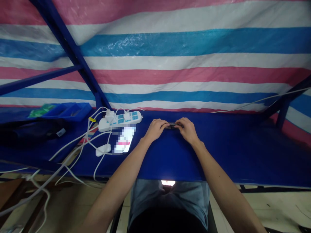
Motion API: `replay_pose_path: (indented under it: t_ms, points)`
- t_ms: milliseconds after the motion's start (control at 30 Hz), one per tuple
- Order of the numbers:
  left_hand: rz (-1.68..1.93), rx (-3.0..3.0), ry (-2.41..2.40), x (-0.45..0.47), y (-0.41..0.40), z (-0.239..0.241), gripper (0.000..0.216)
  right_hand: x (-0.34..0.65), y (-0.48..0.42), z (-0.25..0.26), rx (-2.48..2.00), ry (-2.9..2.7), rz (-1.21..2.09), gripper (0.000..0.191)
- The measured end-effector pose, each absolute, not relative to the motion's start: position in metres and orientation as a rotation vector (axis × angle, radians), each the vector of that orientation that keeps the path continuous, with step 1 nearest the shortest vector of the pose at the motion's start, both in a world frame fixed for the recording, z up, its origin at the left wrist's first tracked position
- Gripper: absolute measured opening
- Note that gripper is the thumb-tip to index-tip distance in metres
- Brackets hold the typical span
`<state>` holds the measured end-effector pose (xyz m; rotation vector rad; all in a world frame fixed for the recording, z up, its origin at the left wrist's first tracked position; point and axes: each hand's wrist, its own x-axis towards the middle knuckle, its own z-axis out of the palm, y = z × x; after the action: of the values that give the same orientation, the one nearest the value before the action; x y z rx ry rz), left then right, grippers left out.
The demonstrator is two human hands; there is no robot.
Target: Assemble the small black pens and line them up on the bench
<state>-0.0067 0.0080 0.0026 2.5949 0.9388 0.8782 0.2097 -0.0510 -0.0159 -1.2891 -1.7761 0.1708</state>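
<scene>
Head | left hand [155, 128], right hand [188, 129] hold dark object [172, 125] | yellow tag [92, 119] unreadable

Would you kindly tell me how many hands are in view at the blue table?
2: the left hand is at the left end of a small dark object, and the right hand is at its right end. No other hand shows.

Tabletop [233, 152]: dark blue, smooth, slight sheen. Left part: white power strip [121, 121] with pale-blue sockets, near back edge; phone [127, 139] just in front, screen lit; small white case [103, 149] left of phone; white cables [63, 165] trailing over front edge. Farther left, beyond gap, second blue surface [55, 147]: blue tray [84, 110], dark bundle [31, 132] before it.
</scene>
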Motion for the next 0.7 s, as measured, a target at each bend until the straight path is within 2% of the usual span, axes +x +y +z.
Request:
replay_pose_path:
  t_ms: [233, 333, 400, 533, 600, 700]
  points:
    - [1.005, 2.613, 0.835, -0.006, 0.011, 0.0, 0.019, 0.214, -0.053, -0.01, -1.414, -1.775, 0.247, 0.017]
    - [1.11, 2.476, 0.912, -0.005, 0.01, 0.003, 0.018, 0.219, -0.054, -0.003, -1.397, -1.592, 0.246, 0.029]
    - [1.199, 2.384, 0.942, -0.005, 0.009, 0.004, 0.019, 0.221, -0.054, 0.001, -1.318, -1.382, 0.424, 0.042]
    - [1.272, 2.326, 0.901, -0.006, 0.01, 0.005, 0.014, 0.222, -0.055, 0.007, -1.004, -1.056, 1.09, 0.062]
    - [1.297, 2.314, 0.903, -0.007, 0.01, 0.005, 0.012, 0.22, -0.056, 0.01, -0.847, -0.975, 1.335, 0.062]
    - [1.308, 2.32, 0.922, -0.008, 0.011, 0.004, 0.01, 0.215, -0.058, 0.012, -0.687, -0.902, 1.478, 0.052]
